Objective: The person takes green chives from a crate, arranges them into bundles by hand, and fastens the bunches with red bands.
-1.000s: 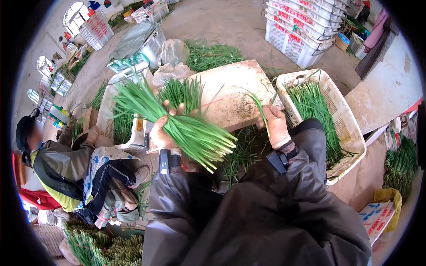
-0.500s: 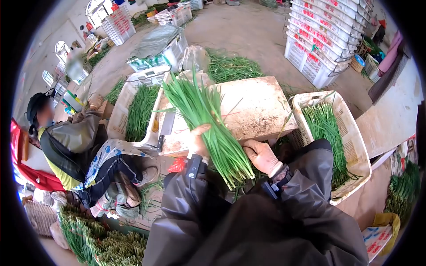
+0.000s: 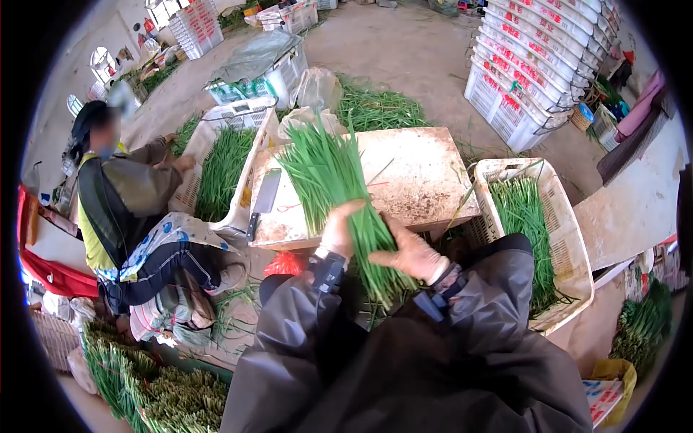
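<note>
A long bunch of garlic chives [image 3: 372,249] slants over the near edge of a board, its cut ends towards my lap. My left hand [image 3: 339,229] is closed around the middle of the bunch. Against its right side rests my right hand [image 3: 413,254], gloved, with thumb and fingers spread apart. More chives [image 3: 310,206] lie on the board [image 3: 422,173] beneath the leafy end. A cleaver [image 3: 266,193] lies flat at the board's left edge, handle towards me.
White crates of chives stand left [image 3: 242,198] and right [image 3: 570,252] of the board. A co-worker [image 3: 130,195] sits at left, reaching to the left crate. Stacked crates [image 3: 505,94] rise at back right. Chive bundles [image 3: 173,397] lie at lower left.
My right hand has opened from a closed pose and come against the bunch. My left hand has shifted slightly right, and the bunch is more upright. The co-worker now reaches towards the crate.
</note>
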A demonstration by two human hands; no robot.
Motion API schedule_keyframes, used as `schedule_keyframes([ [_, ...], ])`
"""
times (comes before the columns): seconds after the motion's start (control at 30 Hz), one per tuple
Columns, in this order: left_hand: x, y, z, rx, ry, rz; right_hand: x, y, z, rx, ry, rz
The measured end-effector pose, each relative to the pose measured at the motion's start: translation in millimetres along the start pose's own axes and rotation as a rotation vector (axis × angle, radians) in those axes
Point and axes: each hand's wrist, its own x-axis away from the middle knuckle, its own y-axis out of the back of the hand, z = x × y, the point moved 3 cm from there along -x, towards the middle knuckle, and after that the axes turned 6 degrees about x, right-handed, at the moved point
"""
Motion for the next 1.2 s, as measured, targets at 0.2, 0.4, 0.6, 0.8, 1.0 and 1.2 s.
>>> schedule_keyframes([
  [0.2,6.1,-24.4,18.8,0.091,-0.098,-0.001,6.0,-25.2,-53.2,-0.512,-0.163,-0.071],
  [0.4,-3.6,-38.9,3.5,0.161,0.046,0.142,18.4,-14.2,-75.1,-1.102,-0.224,0.065],
  [0.6,-31.5,-8.6,-12.1,-0.03,-0.039,0.056,14.7,2.4,-111.4,-1.221,-0.183,0.123],
  [0.8,-38.5,30.7,-48.1,-0.175,-0.205,-0.284,-5.7,22.8,-138.8,-1.181,-0.155,0.051],
  [1.0,-40.3,82.7,-91.6,-0.141,-0.24,-0.502,-52.1,37.2,-108.2,-1.023,-0.201,-0.086],
  [1.2,-49.3,127.3,-89.1,-0.161,-0.162,-0.565,-109.3,45.7,-95.2,-0.827,-0.162,-0.093],
])
